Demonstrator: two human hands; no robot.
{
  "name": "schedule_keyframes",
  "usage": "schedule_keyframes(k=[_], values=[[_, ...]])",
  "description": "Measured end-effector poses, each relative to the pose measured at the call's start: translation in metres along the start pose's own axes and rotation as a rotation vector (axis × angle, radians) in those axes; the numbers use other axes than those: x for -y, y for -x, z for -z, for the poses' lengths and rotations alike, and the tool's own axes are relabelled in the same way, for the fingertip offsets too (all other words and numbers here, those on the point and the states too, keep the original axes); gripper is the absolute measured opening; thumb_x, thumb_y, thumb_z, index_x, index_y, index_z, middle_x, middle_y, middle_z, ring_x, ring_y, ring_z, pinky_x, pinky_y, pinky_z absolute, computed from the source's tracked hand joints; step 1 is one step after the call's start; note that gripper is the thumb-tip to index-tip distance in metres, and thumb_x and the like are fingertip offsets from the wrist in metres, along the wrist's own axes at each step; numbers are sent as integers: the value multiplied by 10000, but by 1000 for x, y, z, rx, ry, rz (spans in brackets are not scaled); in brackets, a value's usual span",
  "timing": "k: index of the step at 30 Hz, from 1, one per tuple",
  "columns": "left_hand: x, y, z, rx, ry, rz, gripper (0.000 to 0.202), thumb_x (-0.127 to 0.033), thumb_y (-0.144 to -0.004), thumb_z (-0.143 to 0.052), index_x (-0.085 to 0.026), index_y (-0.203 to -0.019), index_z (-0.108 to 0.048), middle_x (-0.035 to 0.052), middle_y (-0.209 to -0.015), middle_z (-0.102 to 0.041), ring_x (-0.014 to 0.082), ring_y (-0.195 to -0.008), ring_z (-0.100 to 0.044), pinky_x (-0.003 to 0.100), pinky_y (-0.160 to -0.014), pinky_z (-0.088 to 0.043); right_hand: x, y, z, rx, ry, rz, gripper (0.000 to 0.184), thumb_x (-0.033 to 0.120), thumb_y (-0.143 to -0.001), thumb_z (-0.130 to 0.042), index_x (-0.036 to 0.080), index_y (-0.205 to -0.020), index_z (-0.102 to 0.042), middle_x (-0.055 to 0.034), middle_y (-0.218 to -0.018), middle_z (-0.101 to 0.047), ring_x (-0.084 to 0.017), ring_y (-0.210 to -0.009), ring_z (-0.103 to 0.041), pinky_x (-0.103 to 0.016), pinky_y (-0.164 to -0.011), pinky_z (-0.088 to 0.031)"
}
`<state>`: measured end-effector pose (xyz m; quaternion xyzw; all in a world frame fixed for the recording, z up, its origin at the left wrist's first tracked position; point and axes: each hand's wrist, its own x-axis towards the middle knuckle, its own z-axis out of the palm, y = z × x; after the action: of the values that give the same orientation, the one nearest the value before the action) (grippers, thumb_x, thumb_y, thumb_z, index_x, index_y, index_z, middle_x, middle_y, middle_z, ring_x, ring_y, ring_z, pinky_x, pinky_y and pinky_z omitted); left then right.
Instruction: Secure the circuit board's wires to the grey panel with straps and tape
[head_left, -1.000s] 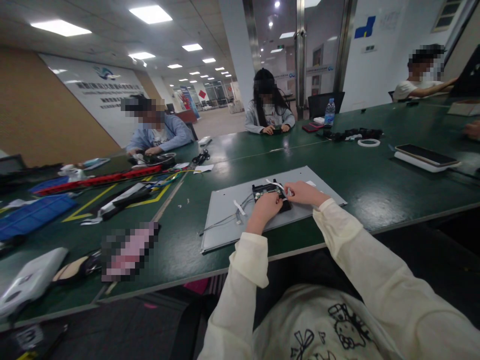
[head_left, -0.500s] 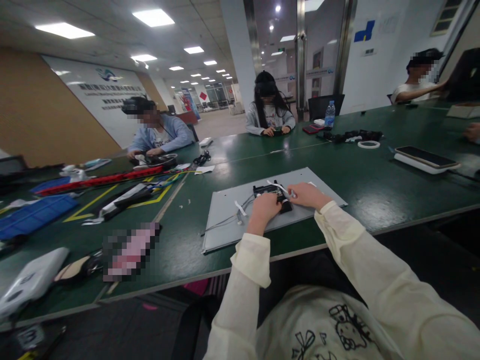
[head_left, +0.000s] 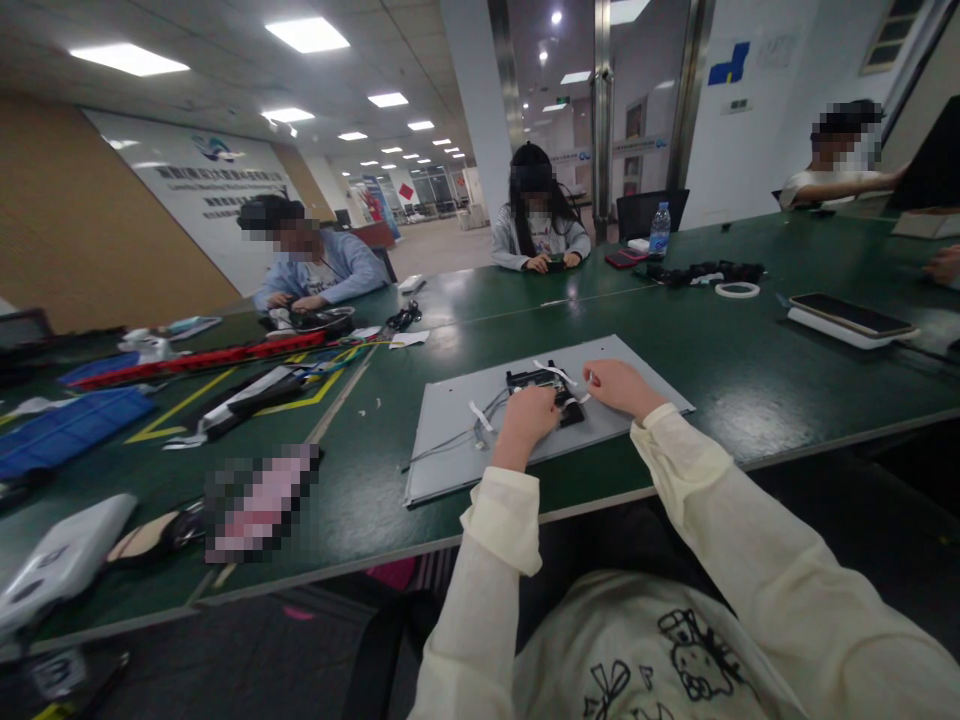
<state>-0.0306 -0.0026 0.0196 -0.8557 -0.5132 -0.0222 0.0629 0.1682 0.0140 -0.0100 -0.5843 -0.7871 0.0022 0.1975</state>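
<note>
Okay, black module [head_left: 541,381] sits on a grey panel [head_left: 450,455], right between both hands and touching them. Left hand [head_left: 527,420] covers its near-left corner, fingers curled down onto it; cannot tell if it grips or only presses. Right hand [head_left: 619,386] is just right of the module, thumb and fingertip pinched on the end of a white strip [head_left: 559,372]. Strip runs from the module's far side across to that pinch, slightly lifted.

Module long axis goes left to right, roughly parallel to the panel's far edge, right end a bit farther from the person. Grey wires [head_left: 450,443] leave its left side and trail off toward the panel's left edge, with a small white tape piece [head_left: 478,413] beside them. Panel lies flat, long axis also left to right, near edge close to the desk edge.

Green desk [head_left: 750,370] is long and glossy. Far right: phone [head_left: 851,310] on a white box, tape roll [head_left: 737,288], water bottle [head_left: 659,226]. Left: red strip [head_left: 202,358], blue tray [head_left: 67,425], yellow floor-style lines on the desk top. Three other people sit at the far side, one in a blue top [head_left: 322,275] with hands on a dark object. Room is an open office, ceiling light panels, tan wall on the left, glass doors behind.
</note>
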Motion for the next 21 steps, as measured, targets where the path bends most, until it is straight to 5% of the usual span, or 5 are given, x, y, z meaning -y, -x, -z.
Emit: schedule_keyframes(k=[8, 15, 21], values=[[4, -1, 3, -76, 56, 69, 215, -228, -846, -461, -178, -924, -655, 105, -870, -687, 226, -850, -641, 295, -724, -454, 2, -2, 0, -57, -66, 30, 168, 175, -820, -519, 188, -948, -626, -41, -869, -663, -154, -777, -563, -241, -688, -346], [79, 4, 15, -316, 117, 500, 245, -296, -854, -444, -191, -994, -617, 94, -896, -691, 229, -863, -640, 284, -704, -437, 3, -1, -1, -54, -94, 53, 154, 190, -844, -519, 192, -943, -637, -34, -862, -664, -146, -765, -569, -236, -677, -352], [130, 13, -14, -298, 229, 576, 281, -275, -798, -499, -145, -997, -649, 137, -1052, -675, 233, -974, -621, 285, -794, -446, -1, -3, -7, -36, -111, 62, 155, 205, -853, -525, 193, -949, -647, -40, -846, -665, -148, -770, -574, -234, -698, -361]])
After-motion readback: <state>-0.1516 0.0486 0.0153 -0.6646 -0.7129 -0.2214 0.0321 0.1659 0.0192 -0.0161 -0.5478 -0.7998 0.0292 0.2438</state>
